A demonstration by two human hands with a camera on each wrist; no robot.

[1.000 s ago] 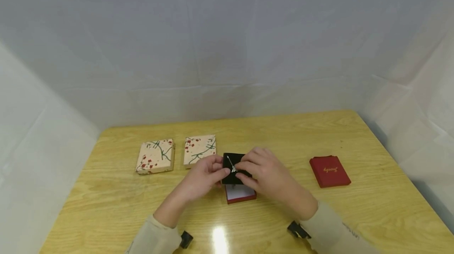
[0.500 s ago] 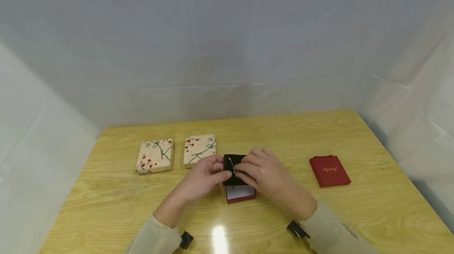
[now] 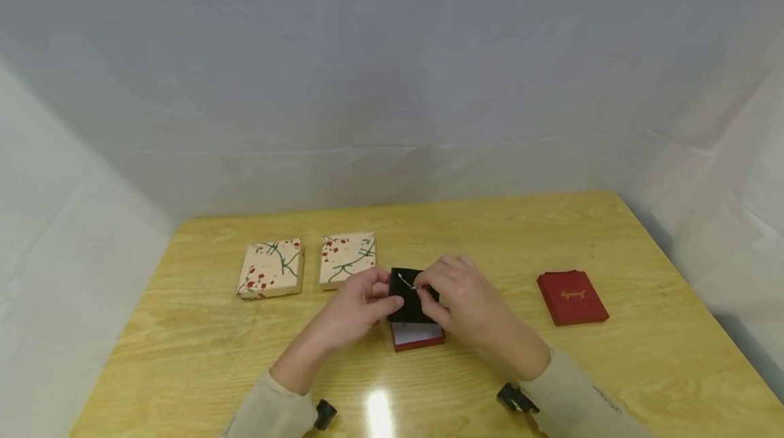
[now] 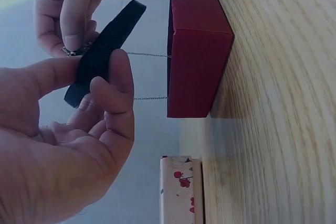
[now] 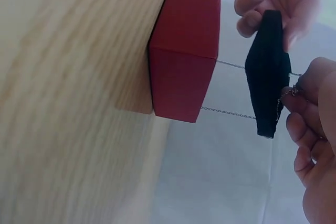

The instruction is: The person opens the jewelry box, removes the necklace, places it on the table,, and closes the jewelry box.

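While the left hand (image 3: 352,305) grips a black square pad (image 3: 409,310) between thumb and fingers, the right hand (image 3: 462,295) pinches a thin silver metal chain (image 3: 407,281) at its face. Strands drop beneath both hands into an uncovered red square box (image 4: 197,72). Two cream flower-printed boxes (image 3: 272,268) lie ahead-left; a red gold-lettered lid (image 3: 572,298), rightward.

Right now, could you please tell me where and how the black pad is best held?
I would pinch the black pad at its left edge, from the left, as the left hand does: it is a flat slab, the right hand pinches the silver chain over its face, and two strands run down into the red box.
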